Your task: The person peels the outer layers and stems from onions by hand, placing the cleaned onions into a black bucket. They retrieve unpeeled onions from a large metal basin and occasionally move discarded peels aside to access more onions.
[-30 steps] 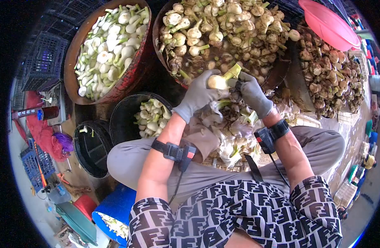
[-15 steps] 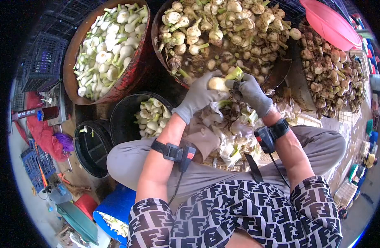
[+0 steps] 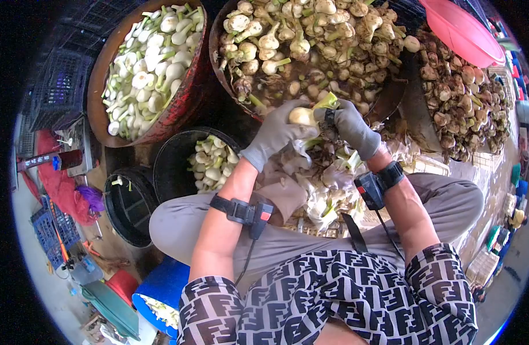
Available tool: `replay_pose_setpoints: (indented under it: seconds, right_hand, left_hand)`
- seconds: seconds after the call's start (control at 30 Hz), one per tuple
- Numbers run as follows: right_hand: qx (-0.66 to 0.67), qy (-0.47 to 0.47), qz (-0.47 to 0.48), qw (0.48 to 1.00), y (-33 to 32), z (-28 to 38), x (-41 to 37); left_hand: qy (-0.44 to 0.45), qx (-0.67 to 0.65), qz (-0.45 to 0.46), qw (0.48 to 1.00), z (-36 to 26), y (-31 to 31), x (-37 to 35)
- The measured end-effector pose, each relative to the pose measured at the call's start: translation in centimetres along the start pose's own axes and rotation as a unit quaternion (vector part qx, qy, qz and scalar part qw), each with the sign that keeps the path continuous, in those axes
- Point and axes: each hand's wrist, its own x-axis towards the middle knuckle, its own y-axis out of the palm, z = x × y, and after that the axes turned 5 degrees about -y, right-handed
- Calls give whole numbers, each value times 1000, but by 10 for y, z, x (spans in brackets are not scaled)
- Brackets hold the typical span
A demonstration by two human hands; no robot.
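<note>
My left hand [image 3: 280, 135], in a grey glove, grips a pale round bulb [image 3: 303, 117] with a short green stem pointing up and right. Close beside it, my gloved right hand [image 3: 352, 129] is closed at the stem side of the bulb on a small dark item [image 3: 330, 117], too hidden to name. Below both hands lies a heap of peeled skins and leaves [image 3: 333, 190]. Just beyond them stands a large tub [image 3: 217, 57] of muddy bulbs [image 3: 299, 46] in brown water.
A red tub [image 3: 186, 86] of clean white bulbs stands at the upper left. Nearer are a black bucket [image 3: 166, 167] with bulbs, another black bucket [image 3: 112, 213] and a blue bucket [image 3: 172, 276]. Dirty bulbs [image 3: 466, 109] and a pink basin [image 3: 463, 34] are at the right.
My right hand has shifted very slightly at the stem. My left hand keeps its hold on the bulb, almost in the same place.
</note>
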Motion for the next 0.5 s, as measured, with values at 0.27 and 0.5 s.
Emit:
replay_pose_setpoints:
  seconds: [0.27, 0.5]
  right_hand:
    - [23, 35, -27, 999, 6, -2, 1]
    - [-158, -156, 51, 974, -12, -23, 9]
  left_hand:
    - [17, 23, -14, 999, -4, -2, -4]
    - [14, 12, -15, 1000, 1, -8, -3]
